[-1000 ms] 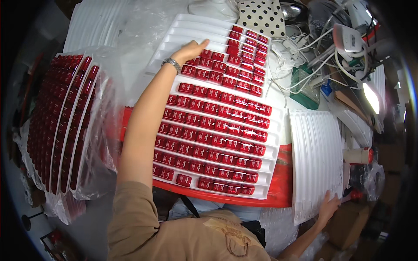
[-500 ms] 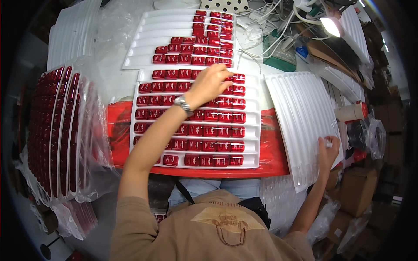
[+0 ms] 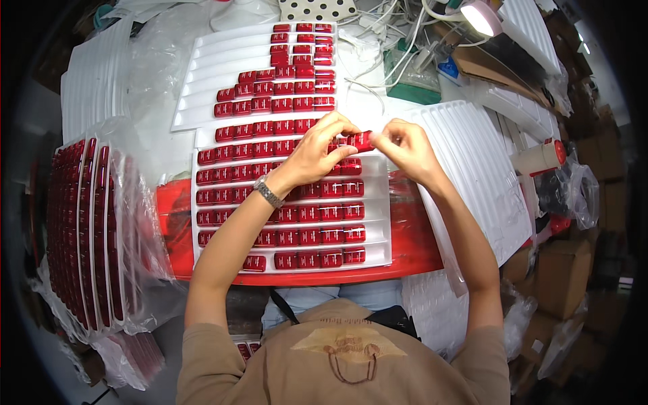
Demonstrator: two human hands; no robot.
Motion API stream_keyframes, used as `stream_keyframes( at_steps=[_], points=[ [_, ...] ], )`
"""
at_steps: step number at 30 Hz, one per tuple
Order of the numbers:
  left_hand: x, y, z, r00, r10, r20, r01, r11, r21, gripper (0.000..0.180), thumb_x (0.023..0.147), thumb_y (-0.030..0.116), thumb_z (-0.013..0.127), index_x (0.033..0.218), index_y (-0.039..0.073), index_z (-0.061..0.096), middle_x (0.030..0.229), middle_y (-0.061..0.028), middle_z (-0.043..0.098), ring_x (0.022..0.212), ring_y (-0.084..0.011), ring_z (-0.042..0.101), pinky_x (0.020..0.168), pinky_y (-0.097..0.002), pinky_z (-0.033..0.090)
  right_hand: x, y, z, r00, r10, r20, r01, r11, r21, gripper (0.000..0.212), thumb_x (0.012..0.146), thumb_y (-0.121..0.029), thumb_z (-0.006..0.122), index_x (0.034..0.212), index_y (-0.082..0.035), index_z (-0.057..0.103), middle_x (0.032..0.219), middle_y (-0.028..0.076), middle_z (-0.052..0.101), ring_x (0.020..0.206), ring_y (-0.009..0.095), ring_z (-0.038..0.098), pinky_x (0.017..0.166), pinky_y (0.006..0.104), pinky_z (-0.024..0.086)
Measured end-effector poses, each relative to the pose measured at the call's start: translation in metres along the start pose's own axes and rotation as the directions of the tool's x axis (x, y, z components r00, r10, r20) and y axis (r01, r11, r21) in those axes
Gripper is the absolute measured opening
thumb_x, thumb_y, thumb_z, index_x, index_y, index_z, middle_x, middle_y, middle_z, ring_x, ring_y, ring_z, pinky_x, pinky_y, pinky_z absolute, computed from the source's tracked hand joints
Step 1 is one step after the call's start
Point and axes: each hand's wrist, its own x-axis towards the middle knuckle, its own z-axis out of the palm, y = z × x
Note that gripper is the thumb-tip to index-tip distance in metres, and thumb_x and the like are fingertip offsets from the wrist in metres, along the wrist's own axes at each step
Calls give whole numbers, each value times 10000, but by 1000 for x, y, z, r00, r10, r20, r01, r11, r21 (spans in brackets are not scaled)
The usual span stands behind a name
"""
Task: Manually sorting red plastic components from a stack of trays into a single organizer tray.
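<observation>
From my end, closest in: brown shirt, then the red table cover along the table's front edge. On it, the near white tray carries rows of small red pieces; the bottom row has a gap, and the left forearm hides part of several rows. I see the left hand, metal band at its wrist, pinching a red container between thumb and fingers, above the tray's upper rows near its right edge. Right hand: fingers curled, thumb at the container's right end; can't tell whether it grips. White trays lie stacked just right of that hand. On the left, a stack of filled trays under clear plastic. Farther on, the far white tray: pieces fill its nearer rows and right side, upper left bare. Beyond, right: green box, tangled white cables, lit lamp. Polka-dot cloth at the back.
</observation>
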Motion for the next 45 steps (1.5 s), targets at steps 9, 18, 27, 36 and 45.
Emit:
stream_keyframes(
  at_steps=[9, 18, 27, 36, 45],
  points=[
    [28, -39, 14, 999, -23, 36, -5, 770, 638, 235, 773, 161, 674, 953, 21, 620, 935, -101, 532, 922, -251, 479, 805, -371, 389, 37, 44, -39, 896, 441, 51, -403, 760, 510, 512, 881, -571, 488, 771, -77, 563, 649, 35, 544, 566, 152, 554, 504, 279, 408],
    [4, -14, 18, 998, -52, -32, 60, 752, 656, 293, 711, 236, 735, 941, 72, 656, 882, -39, 557, 890, -212, 496, 767, -368, 371, -11, 6, -37, 933, 349, 90, -300, 612, 732, 295, 860, -84, 571, 1131, 17, 509, 988, 132, 621, 734, 186, 633, 593, 234, 480],
    [-2, 4, 42, 916, -364, -168, 207, 789, -578, 246, 782, 110, 720, 972, 0, 609, 917, -66, 606, 846, -138, 596, 736, -279, 487, -10, -10, 17, 960, 88, -267, 92, 797, 597, 125, 812, -31, 669, 934, -30, 643, 898, 69, 684, 498, 23, 475, 437, 149, 368],
    [5, -7, 43, 942, -69, -328, 150, 962, 229, 249, 688, 106, 747, 900, 31, 640, 908, -89, 580, 857, -245, 569, 772, -343, 454, -31, -6, -6, 979, -59, -195, 49, 997, -58, 252, 820, -67, 663, 1054, 22, 640, 778, 75, 651, 544, 87, 528, 503, 243, 434],
    [-15, 9, 33, 996, -50, -78, 89, 776, 625, 315, 692, 237, 747, 964, 95, 679, 903, -26, 559, 898, -196, 496, 774, -337, 352, -79, -11, -37, 978, 208, -33, -144, 773, 618, 166, 864, -30, 575, 1016, 36, 589, 972, 91, 633, 690, 83, 560, 667, 217, 451]
  ],
)
